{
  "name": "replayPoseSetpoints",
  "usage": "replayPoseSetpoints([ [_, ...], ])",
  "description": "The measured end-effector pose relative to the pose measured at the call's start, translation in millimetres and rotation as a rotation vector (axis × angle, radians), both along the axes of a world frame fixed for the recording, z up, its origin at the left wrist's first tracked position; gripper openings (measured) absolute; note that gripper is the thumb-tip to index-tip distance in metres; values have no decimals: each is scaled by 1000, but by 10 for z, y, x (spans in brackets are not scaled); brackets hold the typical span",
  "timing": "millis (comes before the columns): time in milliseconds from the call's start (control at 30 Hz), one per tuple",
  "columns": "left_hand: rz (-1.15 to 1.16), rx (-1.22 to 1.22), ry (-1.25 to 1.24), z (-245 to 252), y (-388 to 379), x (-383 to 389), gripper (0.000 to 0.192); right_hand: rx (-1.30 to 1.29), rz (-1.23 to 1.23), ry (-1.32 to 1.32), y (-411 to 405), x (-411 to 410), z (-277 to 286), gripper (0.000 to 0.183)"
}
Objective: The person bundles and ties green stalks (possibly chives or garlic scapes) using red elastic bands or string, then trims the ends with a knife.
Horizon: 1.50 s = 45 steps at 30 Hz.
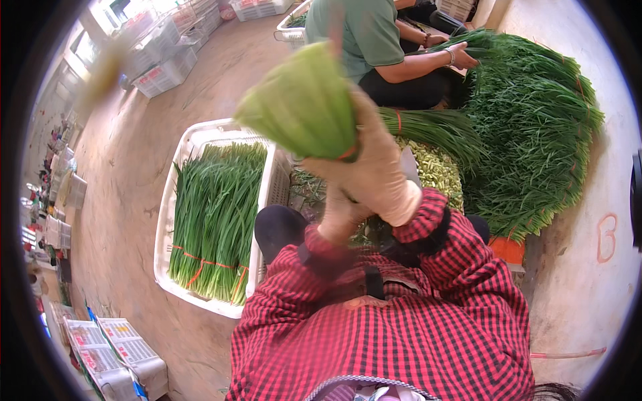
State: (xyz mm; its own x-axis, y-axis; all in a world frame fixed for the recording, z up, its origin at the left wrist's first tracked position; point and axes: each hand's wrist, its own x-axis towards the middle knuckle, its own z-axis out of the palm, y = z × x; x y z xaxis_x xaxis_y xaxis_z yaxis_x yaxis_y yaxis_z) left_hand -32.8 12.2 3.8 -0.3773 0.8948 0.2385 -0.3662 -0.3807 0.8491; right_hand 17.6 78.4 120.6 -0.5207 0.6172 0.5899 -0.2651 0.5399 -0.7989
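Close to the camera, a blurred pale-green bunch of leafy stalks (301, 105) with a red band rises in front of me. My right hand (373, 155), in a pale glove, is shut around it near the band. My left hand (343, 213) is below, partly hidden behind the right hand and wrist; what its fingers do is hidden. Just right of the hands, a flat grey blade-like piece (410, 163) shows beside a heap of cut stalk pieces (437, 175). A red-banded bunch of long green stalks (431, 128) lies across the heap's far end.
To my left stands a white plastic crate (163, 250) holding banded green bunches (215, 215). At right, a large pile of green bunches (526, 140) lies by the pale wall (602, 165). A co-worker in green (353, 35) sits ahead, hands on stalks. White crates (168, 72) are stacked far left.
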Motion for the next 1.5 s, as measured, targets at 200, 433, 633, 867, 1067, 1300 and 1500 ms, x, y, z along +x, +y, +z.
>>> replayPoseSetpoints([
  [200,245,187,-315,5,-224,-394,78,585,94,-258,-391,-16,5,94],
  [433,831,337,-596,-352,-1007,-1724,60,-33,-19,-806,222,798,-1055,63],
  [633,1041,352,-528,-572,-1538,-1889,57,-597,186,-663,442,1261,-1260,42],
  [867,1112,323,-469,-460,-1747,-1854,54,-586,355,-670,242,1063,-1216,41],
  [1067,1150,230,-355,-424,-2188,-2186,51,-552,375,-799,279,1261,-1453,42],
  [1300,996,-481,241,371,-3151,-2976,59,-567,192,-980,412,1511,-1771,40],
  [1500,851,-869,849,99,-2849,-3027,95,-389,245,-1111,255,1369,-1979,41],
])
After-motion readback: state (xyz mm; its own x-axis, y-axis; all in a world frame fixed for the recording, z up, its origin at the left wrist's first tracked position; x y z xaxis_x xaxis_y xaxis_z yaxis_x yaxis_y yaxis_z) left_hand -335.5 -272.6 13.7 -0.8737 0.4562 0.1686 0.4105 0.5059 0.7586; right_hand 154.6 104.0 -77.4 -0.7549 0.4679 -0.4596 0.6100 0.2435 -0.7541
